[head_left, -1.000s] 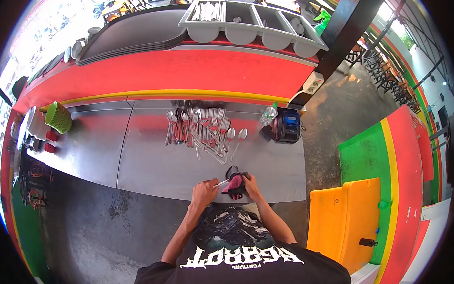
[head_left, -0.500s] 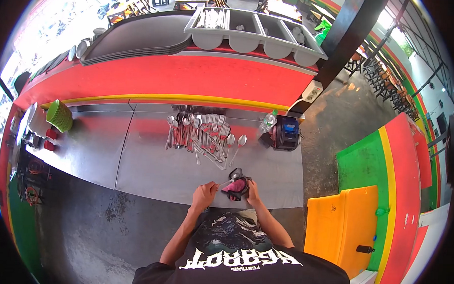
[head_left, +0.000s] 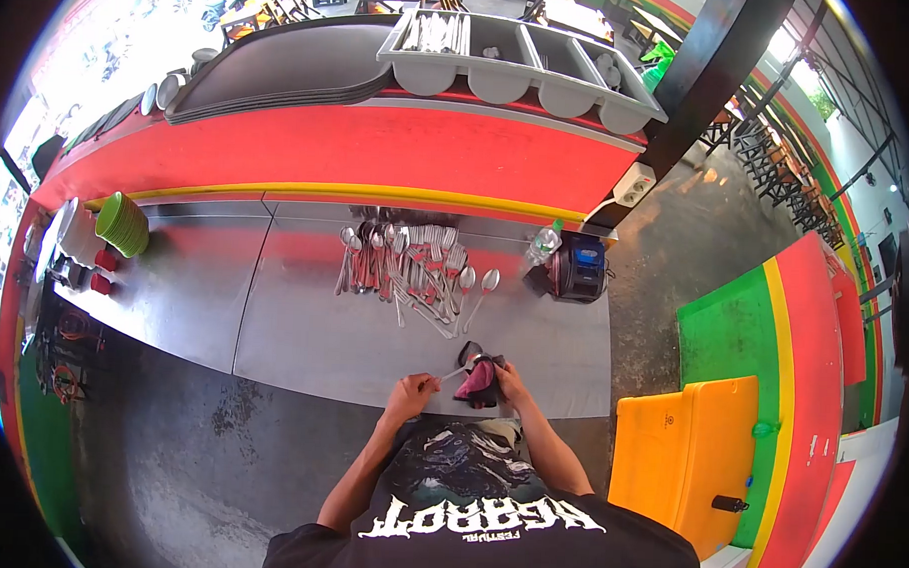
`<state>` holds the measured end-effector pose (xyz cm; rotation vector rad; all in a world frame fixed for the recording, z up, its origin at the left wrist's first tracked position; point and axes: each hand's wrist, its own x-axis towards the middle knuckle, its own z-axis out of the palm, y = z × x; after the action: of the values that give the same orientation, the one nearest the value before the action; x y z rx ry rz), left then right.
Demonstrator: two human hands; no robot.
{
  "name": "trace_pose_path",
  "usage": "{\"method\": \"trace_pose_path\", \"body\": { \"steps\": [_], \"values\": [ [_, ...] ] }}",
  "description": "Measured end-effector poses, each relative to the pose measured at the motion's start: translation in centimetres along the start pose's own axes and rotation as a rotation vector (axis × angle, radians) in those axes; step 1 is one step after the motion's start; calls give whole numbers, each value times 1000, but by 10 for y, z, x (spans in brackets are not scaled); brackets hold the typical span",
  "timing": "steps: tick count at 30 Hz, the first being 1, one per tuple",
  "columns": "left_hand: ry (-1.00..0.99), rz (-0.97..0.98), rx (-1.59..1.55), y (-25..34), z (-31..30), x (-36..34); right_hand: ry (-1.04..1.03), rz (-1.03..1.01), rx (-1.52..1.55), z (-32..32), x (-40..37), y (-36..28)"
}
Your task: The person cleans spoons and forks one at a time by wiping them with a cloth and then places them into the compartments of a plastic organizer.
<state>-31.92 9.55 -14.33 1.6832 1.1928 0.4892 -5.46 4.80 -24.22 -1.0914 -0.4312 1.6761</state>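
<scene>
Near the front edge of the metal counter (head_left: 303,319), my left hand (head_left: 411,396) is closed on the handle end of a piece of cutlery (head_left: 452,373). My right hand (head_left: 512,386) grips a dark and pink cloth (head_left: 479,381), which is folded around the other end of that piece, so its head is hidden. Beyond my hands lies a pile of spoons and forks (head_left: 405,267), with two spoons (head_left: 483,295) set apart at its right side.
A clear bottle (head_left: 544,244) and a dark bag (head_left: 579,268) stand right of the pile. Green bowls (head_left: 123,224) are stacked far left. A grey cutlery tray (head_left: 522,66) and dark trays (head_left: 282,63) top the red ledge. Orange boxes (head_left: 684,457) are at the right.
The cloth has closed over the head of the cutlery piece, which showed before. My hands have barely shifted, and the view has moved slightly.
</scene>
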Motion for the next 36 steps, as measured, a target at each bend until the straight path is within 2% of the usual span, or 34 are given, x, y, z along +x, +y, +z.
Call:
{"method": "trace_pose_path", "body": {
  "steps": [5, 8, 11, 14, 17, 23, 29, 33, 36],
  "values": [
    [57, 20, 93, -13, 9, 2, 60, -6, 23, 1, 3, 1],
    [88, -10, 13, -7, 9, 0, 58, -59, 3, -7, 11, 9],
    [60, -48, 67, 3, -1, 1, 71, -105, -17, -17, 20, 20],
    [130, 90, 109, -4, 0, 5, 126, -84, -26, -4, 11, 8],
    [104, 111, 156, 9, -5, 3, 155, -62, -40, -2, 9, 5],
    [-67, 174, 25, 12, 6, 2, 128, -59, 23, 4, 7, 3],
    [-80, 194, -1, 19, 20, 5, 118, -81, 192, 5, 8, 9],
    [-107, 152, -123, 9, 32, 12, 39, -34, 274, 44, -17, -6],
    [-121, 92, -231, -5, 39, 12, 49, -2, 325, 42, -17, 19]
  ]
}}
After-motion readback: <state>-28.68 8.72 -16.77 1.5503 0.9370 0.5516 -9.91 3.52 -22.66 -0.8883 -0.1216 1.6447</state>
